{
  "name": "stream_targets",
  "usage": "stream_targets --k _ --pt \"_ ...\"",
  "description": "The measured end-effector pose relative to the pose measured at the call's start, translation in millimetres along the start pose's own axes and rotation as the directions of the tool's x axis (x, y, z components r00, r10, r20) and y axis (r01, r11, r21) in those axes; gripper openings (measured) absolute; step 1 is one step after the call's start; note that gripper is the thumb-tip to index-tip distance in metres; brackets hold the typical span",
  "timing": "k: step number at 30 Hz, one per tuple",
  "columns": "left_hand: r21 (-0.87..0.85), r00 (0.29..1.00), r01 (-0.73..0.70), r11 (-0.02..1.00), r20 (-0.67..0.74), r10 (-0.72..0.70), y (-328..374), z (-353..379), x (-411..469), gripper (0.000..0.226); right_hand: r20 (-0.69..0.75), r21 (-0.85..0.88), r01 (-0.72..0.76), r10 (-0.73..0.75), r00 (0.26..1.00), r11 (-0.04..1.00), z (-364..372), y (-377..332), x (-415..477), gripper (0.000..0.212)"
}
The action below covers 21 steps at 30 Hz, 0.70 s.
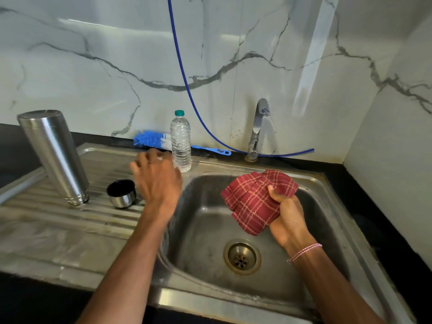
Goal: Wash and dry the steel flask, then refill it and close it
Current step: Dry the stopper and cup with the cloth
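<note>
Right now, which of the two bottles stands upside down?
The steel flask on the drainboard, mouth down; the plastic water bottle stands upright, capped.

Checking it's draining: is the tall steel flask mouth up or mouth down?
Mouth down: the tall steel flask stands inverted, threaded neck on the ribbed steel drainboard, closed base on top.

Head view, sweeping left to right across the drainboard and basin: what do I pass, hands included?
steel flask standing upside down → flask cap → left hand → water bottle → red cloth → right hand gripping that cloth.
</note>
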<state>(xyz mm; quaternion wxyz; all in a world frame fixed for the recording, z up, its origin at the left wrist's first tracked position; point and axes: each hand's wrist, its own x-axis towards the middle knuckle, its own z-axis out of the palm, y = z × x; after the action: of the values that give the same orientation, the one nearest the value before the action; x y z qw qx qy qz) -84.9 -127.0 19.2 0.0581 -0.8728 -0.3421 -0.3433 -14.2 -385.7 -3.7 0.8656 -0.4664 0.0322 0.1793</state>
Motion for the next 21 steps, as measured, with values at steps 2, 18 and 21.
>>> stream_targets --k 2,18,21 --pt "0.099 0.991 0.08 0.992 0.099 -0.09 -18 -1 5 0.036 -0.023 -0.021 -0.002 0.001 1.0 1.0 0 0 1 0.042" --pt "-0.64 0.968 0.088 0.763 0.237 0.088 -4 10 11 0.021 -0.098 0.031 -0.026 0.029 0.995 0.999 -2 -1 6 0.04" --pt "-0.921 0.922 0.237 0.308 0.313 0.228 39 -1 -13 0.026 -0.093 0.086 -0.033 0.041 0.995 0.996 -3 0 6 0.041"
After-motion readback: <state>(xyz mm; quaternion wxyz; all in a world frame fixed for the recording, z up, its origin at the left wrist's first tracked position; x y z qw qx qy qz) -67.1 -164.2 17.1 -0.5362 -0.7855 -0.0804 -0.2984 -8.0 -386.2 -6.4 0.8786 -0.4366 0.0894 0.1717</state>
